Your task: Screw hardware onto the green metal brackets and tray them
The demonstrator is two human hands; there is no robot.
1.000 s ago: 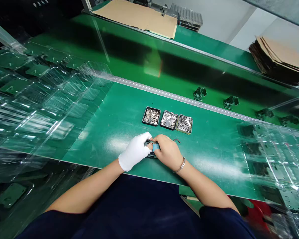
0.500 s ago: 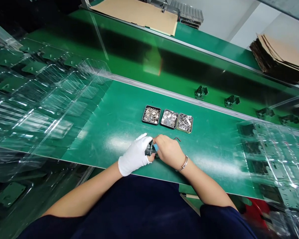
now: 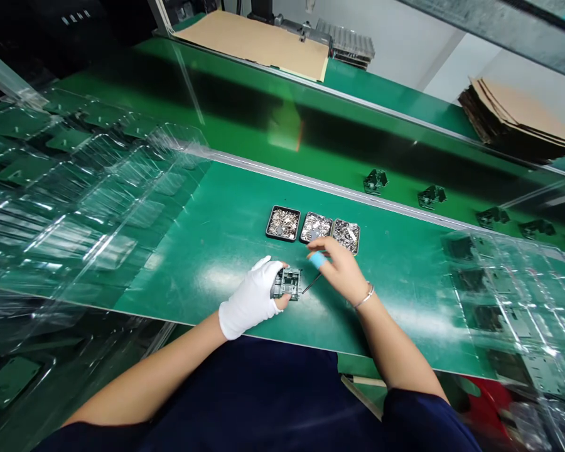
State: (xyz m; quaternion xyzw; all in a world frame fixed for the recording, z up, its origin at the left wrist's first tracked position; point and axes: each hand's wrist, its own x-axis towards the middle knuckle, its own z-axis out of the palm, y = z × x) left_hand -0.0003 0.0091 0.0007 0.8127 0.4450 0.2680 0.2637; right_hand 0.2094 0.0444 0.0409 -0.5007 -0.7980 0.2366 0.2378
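Note:
My left hand (image 3: 252, 300), in a white glove with bare fingertips, is closed around a small dark green-grey mechanical assembly (image 3: 288, 282) above the bench. The slotted, framed face of the part is turned up. My right hand (image 3: 336, 267) is just to the right of it, with a blue wrap on one finger. Pinched in its fingers is a thin dark pointed tool (image 3: 311, 284), whose tip is beside the assembly's right edge. The exact kind of tool does not show. Beyond my hands are the left tray of small metal parts (image 3: 268, 231), the middle tray (image 3: 302, 235) and the right tray (image 3: 357, 246).
Stacked clear plastic trays (image 3: 98, 207) cover the bench's left side. More clear trays (image 3: 513, 301) holding parts are at the right. Several dark assemblies (image 3: 375, 181) stand on the green strip behind a metal rail (image 3: 292, 177). Cardboard sheets (image 3: 522, 116) are piled at the back right.
My right hand has pulled away from the assembly to the right and up, near the parts trays, and the pointed tool now shows. My left hand still holds the assembly, now more exposed.

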